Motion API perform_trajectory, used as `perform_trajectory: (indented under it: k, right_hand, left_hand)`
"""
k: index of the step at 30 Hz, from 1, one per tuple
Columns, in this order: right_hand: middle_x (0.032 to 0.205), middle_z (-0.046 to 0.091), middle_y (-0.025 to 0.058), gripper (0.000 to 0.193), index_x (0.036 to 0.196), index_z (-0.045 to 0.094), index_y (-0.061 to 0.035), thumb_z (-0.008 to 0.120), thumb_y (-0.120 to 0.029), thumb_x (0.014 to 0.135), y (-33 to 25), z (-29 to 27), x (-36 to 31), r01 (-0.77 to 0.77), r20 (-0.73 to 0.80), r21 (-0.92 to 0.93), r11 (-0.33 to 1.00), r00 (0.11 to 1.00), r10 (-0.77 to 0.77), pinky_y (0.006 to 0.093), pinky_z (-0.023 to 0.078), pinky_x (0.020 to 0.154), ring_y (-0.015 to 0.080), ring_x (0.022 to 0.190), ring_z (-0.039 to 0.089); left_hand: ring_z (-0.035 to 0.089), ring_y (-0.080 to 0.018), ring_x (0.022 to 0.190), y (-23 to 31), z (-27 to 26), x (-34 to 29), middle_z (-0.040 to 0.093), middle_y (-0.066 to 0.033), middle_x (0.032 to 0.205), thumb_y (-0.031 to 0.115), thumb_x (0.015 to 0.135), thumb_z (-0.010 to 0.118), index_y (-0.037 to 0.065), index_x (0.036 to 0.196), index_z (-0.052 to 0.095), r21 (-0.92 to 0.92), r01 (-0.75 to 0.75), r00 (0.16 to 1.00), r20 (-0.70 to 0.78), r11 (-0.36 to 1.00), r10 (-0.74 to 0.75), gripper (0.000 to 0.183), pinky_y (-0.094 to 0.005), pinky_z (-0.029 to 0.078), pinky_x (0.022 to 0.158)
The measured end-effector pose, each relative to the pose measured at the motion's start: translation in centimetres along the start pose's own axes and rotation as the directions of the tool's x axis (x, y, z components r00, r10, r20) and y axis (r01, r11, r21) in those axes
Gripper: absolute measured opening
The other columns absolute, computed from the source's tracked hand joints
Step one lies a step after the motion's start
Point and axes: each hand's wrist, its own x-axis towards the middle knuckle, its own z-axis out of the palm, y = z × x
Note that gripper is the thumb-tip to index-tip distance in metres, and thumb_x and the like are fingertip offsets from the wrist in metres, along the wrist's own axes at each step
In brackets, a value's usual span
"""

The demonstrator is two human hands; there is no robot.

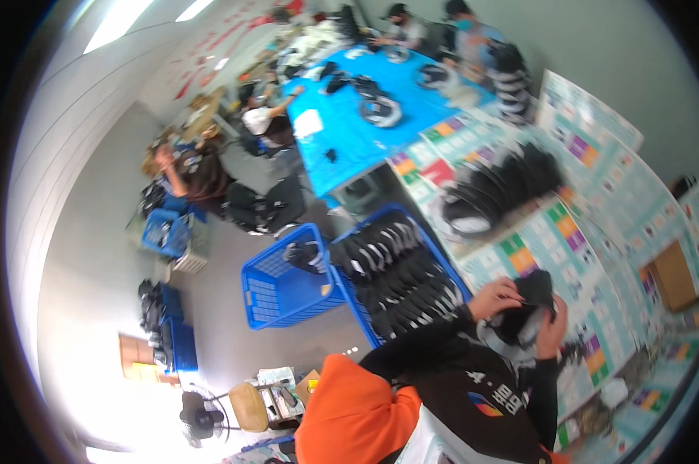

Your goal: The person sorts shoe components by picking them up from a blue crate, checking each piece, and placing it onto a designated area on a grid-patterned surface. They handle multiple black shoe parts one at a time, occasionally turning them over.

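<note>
A black cap (pixel 532 289) is held up over the near side of the paper-covered table, in front of my body. My left hand (pixel 495 299) pinches its left edge between thumb and fingers. On the opposite edge, my right hand (pixel 551 329) has its fingers wrapped round the cap's side. The pale inside of the cap shows partly below, between the two hands. Further along the table lies a row of nested black caps (pixel 504 185), apart from both hands.
Left of the table, a blue crate (pixel 459 280) holds rows of black caps. Beside it stands another blue crate (pixel 260 308) with a few caps. A blue-covered table (pixel 338 147) with people seated round it is farther off. A fan (pixel 201 415) stands lower left.
</note>
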Motion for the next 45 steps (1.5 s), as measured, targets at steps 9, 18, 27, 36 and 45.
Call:
perform_trajectory:
  k: [9, 18, 27, 36, 45]
  right_hand:
    - [0.134, 0.058, 0.0117, 0.032, 0.131, 0.062, -0.0038, 0.065, -0.008, 0.099, -3.8, 2.5, 1.2, 0.077, -0.035, 0.096, 0.992, 0.997, -0.074, 0.032, 0.051, 0.088, 0.0262, 0.118, 0.06]
    - [0.096, 0.062, 0.0005, 0.008, 0.103, 0.064, 0.0002, 0.064, -0.007, 0.1, 2.8, 2.3, 1.9, -0.284, 0.116, 0.181, 0.942, 0.957, 0.266, 0.0248, 0.045, 0.071, 0.0098, 0.085, 0.057]
    - [0.115, 0.057, 0.0032, 0.032, 0.125, 0.056, -0.0041, 0.068, -0.012, 0.097, -2.5, 2.4, 5.5, -0.33, 0.392, 0.325, 0.886, 0.9, 0.192, 0.0296, 0.047, 0.092, 0.0148, 0.109, 0.055]
    - [0.132, 0.066, 0.0169, 0.06, 0.13, 0.065, -0.0059, 0.049, 0.015, 0.077, -3.7, 1.2, 6.1, 0.035, -0.042, -0.202, 0.979, 0.998, -0.044, 0.0417, 0.046, 0.107, 0.0371, 0.124, 0.062]
    - [0.138, 0.063, 0.0187, 0.036, 0.143, 0.056, -0.0031, 0.051, -0.016, 0.109, 3.7, 0.2, 3.6, -0.361, -0.279, 0.064, 0.93, 0.889, 0.364, 0.0409, 0.05, 0.101, 0.0315, 0.124, 0.063]
  left_hand:
    - [0.063, -0.0134, 0.09, 1.7, -3.2, 2.5, 0.065, -0.0062, 0.104, 0.01, 0.098, 0.068, 0.003, 0.107, 0.066, -0.122, 0.192, 0.954, -0.208, 0.974, -0.214, 0.012, -0.0286, 0.051, 0.079]
    - [0.058, -0.0109, 0.077, 0.1, -5.2, 3.9, 0.065, -0.0014, 0.081, 0.011, 0.094, 0.071, 0.001, 0.092, 0.066, -0.196, 0.274, 0.962, 0.042, 0.941, -0.271, 0.011, -0.0282, 0.048, 0.073]
    - [0.054, -0.0095, 0.074, -2.7, -6.8, 6.4, 0.059, 0.0031, 0.08, 0.021, 0.099, 0.065, 0.003, 0.093, 0.068, -0.27, 0.675, 0.737, 0.22, 0.686, -0.639, 0.019, -0.029, 0.043, 0.068]
    - [0.057, -0.0241, 0.125, 3.1, -7.6, 6.1, 0.058, -0.0173, 0.138, 0.033, 0.097, 0.074, 0.0, 0.148, 0.045, -0.037, 0.211, 0.963, 0.177, 0.977, -0.201, 0.067, -0.0352, 0.046, 0.104]
    - [0.053, -0.0148, 0.124, 6.2, -10.6, 0.2, 0.041, -0.0109, 0.156, 0.021, 0.101, 0.064, 0.01, 0.165, 0.019, -0.299, 0.531, 0.843, 0.281, 0.793, -0.458, 0.079, -0.0315, 0.05, 0.098]
